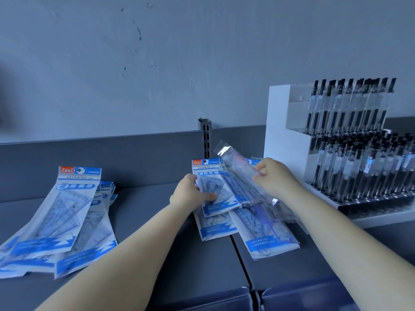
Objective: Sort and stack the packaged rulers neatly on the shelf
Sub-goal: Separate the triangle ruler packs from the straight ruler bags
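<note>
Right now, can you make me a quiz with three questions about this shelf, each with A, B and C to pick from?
1. Where is the pen rack?
A. at the right end of the shelf
B. at the left end
C. on the floor

2. What colour are the bands on the ruler packs?
A. red
B. blue
C. green

3. What is the right hand doing?
A. hanging idle
B. holding a pen
C. holding a clear pack above the middle pile

Answers:
1. A, the white rack stands right of the middle pile.
2. B, the left pile and the middle pile both show blue bands.
3. C, its fingers pinch the clear pack, while the left hand rests on the middle pile.
</note>
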Tool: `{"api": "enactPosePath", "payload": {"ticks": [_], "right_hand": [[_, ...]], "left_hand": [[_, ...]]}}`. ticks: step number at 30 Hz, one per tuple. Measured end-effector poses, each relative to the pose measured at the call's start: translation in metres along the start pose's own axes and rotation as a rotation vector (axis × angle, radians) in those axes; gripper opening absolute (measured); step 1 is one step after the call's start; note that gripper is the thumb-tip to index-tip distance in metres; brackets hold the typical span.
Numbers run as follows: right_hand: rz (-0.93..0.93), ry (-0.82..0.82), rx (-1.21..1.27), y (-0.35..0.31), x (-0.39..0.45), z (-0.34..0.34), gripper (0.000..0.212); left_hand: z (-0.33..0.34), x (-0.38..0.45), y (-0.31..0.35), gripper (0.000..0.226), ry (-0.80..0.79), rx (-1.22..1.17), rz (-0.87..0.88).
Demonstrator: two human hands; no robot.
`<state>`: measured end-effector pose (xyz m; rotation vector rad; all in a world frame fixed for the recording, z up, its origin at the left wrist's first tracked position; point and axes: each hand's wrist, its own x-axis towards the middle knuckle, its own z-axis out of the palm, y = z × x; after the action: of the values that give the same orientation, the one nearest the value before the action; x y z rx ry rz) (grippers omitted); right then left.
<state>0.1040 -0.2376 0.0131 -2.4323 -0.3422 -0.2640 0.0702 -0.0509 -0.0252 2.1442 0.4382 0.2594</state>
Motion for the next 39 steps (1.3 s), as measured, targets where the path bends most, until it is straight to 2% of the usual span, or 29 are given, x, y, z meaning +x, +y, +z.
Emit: {"api": "enactPosePath", "payload": {"ticks": [3,8,11,14,18,23,29,32,35,39], "right_hand": [[0.0,0.0,0.22,-0.004,-0.01,-0.001,0.016],[0.035,-0.069,0.598,-0.02,-0.037,0.001,0.024],[0.043,-0.104,0.737,-0.03,-0.049,0.005,0.027],[0.033,-0.172,0.82,-0.043,-0.06,0.011,0.03],[0.028,-0.262,0.909,-0.068,-0.072,0.028,0.041],[-0.034,-0.388,0.921,-0.105,-0.09,0.055,0.046],[-0.098,-0.443,0.892,-0.153,-0.103,0.082,0.045],[-0.109,-0.464,0.867,-0.18,-0.106,0.097,0.045],[-0.112,-0.473,0.856,-0.207,-0.111,0.114,0.042],[-0.109,-0.466,0.843,-0.239,-0.115,0.132,0.042]], "left_hand": [[-0.006,-0.004,0.003,0.076,0.006,-0.06,0.001],[-0.02,-0.017,0.011,0.065,0.045,-0.133,0.049],[-0.039,-0.027,0.013,0.052,0.102,-0.07,0.133],[-0.063,-0.041,0.006,0.032,0.152,-0.097,0.134],[-0.105,-0.066,-0.016,0.029,0.238,-0.138,0.115],[-0.165,-0.086,-0.052,0.028,0.349,-0.084,0.095],[-0.218,-0.09,-0.091,0.026,0.445,0.066,0.07],[-0.234,-0.09,-0.118,0.027,0.445,0.301,-0.024],[-0.244,-0.086,-0.142,0.051,0.421,0.555,-0.108],[-0.263,-0.081,-0.154,0.049,0.416,0.495,-0.048]]}}
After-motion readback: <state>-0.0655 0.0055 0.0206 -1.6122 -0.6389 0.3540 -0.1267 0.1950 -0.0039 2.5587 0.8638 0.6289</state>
